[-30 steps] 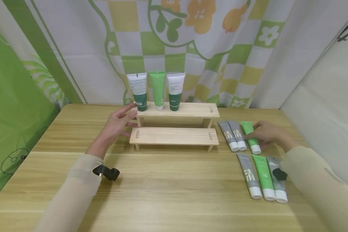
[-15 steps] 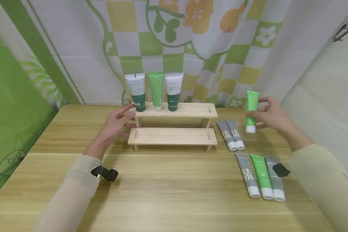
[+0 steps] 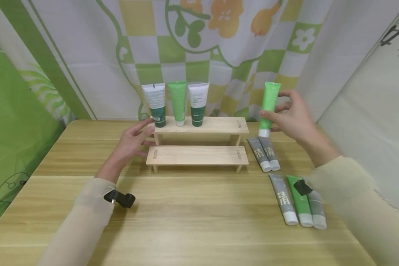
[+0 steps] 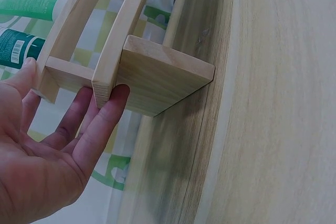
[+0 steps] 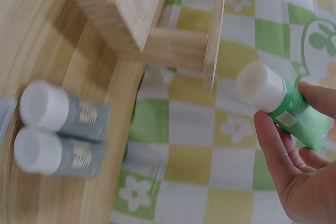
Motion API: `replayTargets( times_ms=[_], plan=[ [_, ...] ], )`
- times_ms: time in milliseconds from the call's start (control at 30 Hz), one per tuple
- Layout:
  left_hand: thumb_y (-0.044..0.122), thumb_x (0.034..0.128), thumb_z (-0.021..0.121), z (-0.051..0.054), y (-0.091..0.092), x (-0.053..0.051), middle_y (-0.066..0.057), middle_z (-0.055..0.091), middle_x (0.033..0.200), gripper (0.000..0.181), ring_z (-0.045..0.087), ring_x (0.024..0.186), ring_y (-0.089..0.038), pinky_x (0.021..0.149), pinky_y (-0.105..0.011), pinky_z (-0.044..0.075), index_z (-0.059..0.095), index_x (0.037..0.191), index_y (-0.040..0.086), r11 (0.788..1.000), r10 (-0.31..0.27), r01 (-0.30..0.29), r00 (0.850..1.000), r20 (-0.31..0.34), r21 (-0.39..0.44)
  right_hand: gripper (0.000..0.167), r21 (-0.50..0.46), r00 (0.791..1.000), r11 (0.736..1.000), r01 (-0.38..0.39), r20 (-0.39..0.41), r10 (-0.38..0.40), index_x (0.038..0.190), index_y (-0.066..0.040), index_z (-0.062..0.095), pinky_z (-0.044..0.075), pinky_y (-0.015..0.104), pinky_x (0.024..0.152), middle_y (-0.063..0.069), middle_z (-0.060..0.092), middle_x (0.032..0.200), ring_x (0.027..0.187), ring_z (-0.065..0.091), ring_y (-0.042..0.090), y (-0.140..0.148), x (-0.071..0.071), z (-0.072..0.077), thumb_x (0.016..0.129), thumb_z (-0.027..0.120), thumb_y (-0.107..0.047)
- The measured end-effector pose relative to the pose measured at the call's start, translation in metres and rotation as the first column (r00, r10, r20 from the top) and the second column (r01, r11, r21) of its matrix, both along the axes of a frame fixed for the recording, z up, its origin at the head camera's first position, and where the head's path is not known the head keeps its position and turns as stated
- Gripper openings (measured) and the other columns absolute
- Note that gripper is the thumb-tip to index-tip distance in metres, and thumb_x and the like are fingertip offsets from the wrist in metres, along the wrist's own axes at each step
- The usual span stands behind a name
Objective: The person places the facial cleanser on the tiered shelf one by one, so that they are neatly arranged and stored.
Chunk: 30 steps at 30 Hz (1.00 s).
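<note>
My right hand (image 3: 294,117) pinches a bright green squeeze tube (image 3: 270,96) between thumb and fingers. The tube is upright, white cap down, in the air right of a two-step wooden display rack (image 3: 199,155); the right wrist view shows its white cap (image 5: 255,85) near the upper step's end. My left hand (image 3: 131,142) touches the rack's left end with fairly straight fingers (image 4: 105,129), which lie against the wood in the left wrist view. On the upper step stand a white-and-green tube (image 3: 155,101), a green tube (image 3: 178,105) and another white-and-green tube (image 3: 198,105).
Two grey tubes (image 3: 263,155) lie right of the rack. Nearer the front lie a grey tube (image 3: 282,195), a green tube (image 3: 304,210) and another grey tube (image 3: 317,208), the last two partly covered by the right wrist's camera. A patterned curtain (image 3: 173,48) hangs behind the table (image 3: 173,218).
My right hand has picked the green tube up off the table, turned it upright and carried it up and leftward toward the rack. My left hand stays at the rack's left end.
</note>
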<state>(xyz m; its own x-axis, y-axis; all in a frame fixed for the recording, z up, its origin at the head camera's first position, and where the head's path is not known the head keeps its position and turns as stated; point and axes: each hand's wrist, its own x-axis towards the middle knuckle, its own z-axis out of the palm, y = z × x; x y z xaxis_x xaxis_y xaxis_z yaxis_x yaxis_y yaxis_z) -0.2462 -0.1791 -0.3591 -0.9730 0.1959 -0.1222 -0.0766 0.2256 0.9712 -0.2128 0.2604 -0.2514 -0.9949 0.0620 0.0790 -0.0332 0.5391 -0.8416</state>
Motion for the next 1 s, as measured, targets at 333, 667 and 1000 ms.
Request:
replayTargets(
  times_ms=[333, 667, 1000],
  plan=[
    [0.055, 0.0986, 0.057, 0.001, 0.000, 0.001, -0.021, 0.050, 0.141, 0.062, 0.061, 0.116, -0.039, 0.076, -0.047, 0.058, 0.038, 0.155, 0.037, 1.000, 0.004, -0.004, 1.000, -0.003, -0.005, 0.081, -0.020, 0.993, 0.999, -0.032, -0.114, 0.029, 0.150, -0.009, 0.027, 0.060, 0.035, 0.066, 0.019, 0.054, 0.114, 0.085, 0.066, 0.030, -0.041, -0.005, -0.001, 0.089, 0.080, -0.020],
    [0.055, 0.0986, 0.057, -0.002, 0.000, 0.000, -0.020, 0.051, 0.139, 0.062, 0.062, 0.116, -0.038, 0.076, -0.047, 0.058, 0.039, 0.155, 0.038, 1.000, 0.004, -0.004, 1.000, -0.006, -0.007, 0.079, -0.037, 0.987, 0.998, -0.046, -0.158, 0.040, 0.148, -0.015, 0.030, 0.060, 0.035, 0.072, 0.014, 0.056, 0.114, 0.091, 0.066, 0.027, -0.067, -0.007, -0.005, 0.088, 0.081, -0.019],
    [0.055, 0.0980, 0.058, -0.001, -0.001, 0.000, -0.020, 0.050, 0.141, 0.062, 0.063, 0.114, -0.035, 0.077, -0.047, 0.058, 0.039, 0.154, 0.038, 1.000, 0.005, -0.005, 1.000, 0.000, -0.001, 0.078, -0.043, 0.983, 0.998, -0.037, -0.179, 0.029, 0.148, -0.015, 0.029, 0.060, 0.034, 0.073, 0.013, 0.056, 0.115, 0.092, 0.065, 0.025, -0.077, -0.014, -0.003, 0.088, 0.080, -0.019]
  ],
)
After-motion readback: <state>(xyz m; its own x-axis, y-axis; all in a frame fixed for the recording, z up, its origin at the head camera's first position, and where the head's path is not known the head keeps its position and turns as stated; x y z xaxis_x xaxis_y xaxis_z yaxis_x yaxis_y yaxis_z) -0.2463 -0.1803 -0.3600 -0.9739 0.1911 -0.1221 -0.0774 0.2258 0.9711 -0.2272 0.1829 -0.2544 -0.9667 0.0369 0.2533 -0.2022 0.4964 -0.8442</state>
